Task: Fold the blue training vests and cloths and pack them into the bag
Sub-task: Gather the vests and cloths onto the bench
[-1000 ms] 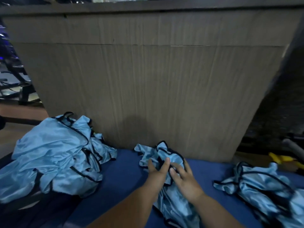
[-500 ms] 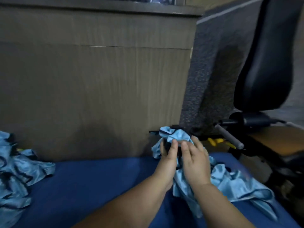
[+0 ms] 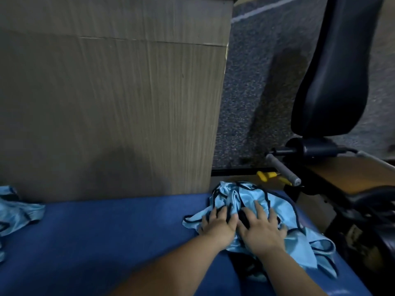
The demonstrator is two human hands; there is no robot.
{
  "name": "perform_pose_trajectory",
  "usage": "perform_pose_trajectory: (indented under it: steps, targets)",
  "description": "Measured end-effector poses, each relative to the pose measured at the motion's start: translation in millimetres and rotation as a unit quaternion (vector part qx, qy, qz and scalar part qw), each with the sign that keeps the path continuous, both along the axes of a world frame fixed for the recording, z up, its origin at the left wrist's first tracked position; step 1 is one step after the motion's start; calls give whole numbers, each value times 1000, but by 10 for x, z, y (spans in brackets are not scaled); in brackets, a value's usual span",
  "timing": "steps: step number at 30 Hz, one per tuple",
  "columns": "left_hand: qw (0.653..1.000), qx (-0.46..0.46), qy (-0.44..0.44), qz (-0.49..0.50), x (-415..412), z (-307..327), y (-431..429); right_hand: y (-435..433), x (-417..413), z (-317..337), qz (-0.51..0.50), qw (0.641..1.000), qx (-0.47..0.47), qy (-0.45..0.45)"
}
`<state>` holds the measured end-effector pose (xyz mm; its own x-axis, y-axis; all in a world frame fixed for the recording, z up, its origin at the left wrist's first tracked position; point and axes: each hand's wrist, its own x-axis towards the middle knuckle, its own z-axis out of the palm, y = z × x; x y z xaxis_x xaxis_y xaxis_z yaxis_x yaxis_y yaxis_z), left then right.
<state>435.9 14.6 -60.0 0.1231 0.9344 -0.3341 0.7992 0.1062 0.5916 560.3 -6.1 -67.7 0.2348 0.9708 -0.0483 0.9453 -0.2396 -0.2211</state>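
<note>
A crumpled heap of light blue training vests point(image 3: 245, 195) with black edging lies at the right end of the dark blue padded surface point(image 3: 111, 231). My left hand point(image 3: 218, 226) and my right hand point(image 3: 261, 228) lie side by side on top of the heap, fingers spread and pressing the shiny cloth down. Some of the fabric trails toward the right edge point(image 3: 320, 251). A second bunch of blue vests point(image 3: 17, 212) shows at the far left edge. No bag is visible.
A tall wood-grain panel point(image 3: 111, 103) rises right behind the blue surface. To the right stand a black padded chair back point(image 3: 333, 77), a grey handle bar point(image 3: 283, 168), a brown seat point(image 3: 350, 176) and yellow parts point(image 3: 266, 175). Grey carpet point(image 3: 254, 82) lies beyond.
The view swung right, pushing the left pile to the frame edge. My hands lowered the lifted vest onto the right-hand heap and now lie flat on it.
</note>
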Motion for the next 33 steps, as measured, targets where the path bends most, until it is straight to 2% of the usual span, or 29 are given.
perform_pose_trajectory:
  steps: [3, 6, 11, 18, 21, 24, 27, 30, 33]
  targets:
    - [1000, 11, -4, 12, -146, -20, -8, 26, -91, 43, -24, 1000, 18, -6]
    - [998, 55, -4, 36, -398, 49, -3, 21, -334, 141, -29, 996, 79, -3]
    - [986, 85, -4, 142, -1225, 181, -3, 60, -1153, 201, 101, 985, 140, 15]
    - [948, 128, 61, 284, -3072, 255, -356, -28, -2639, 219, 273, 955, -1, 120]
    - [925, 164, 128, 319, -3858, 317, -564, -104, -3248, 225, 332, 936, -18, 115]
    - [884, 202, 233, 351, -4565, 405, -738, -196, -3751, 292, 385, 916, -24, 111]
    - [854, 199, 305, 372, -5179, 473, -906, -278, -4151, 352, 415, 900, -37, 132]
    - [843, 153, 317, 407, -5665, 438, -1054, -338, -4451, 364, 425, 891, -57, 151]
    - [854, 130, 243, 441, -5979, 321, -1107, -380, -4660, 346, 430, 884, -74, 167]
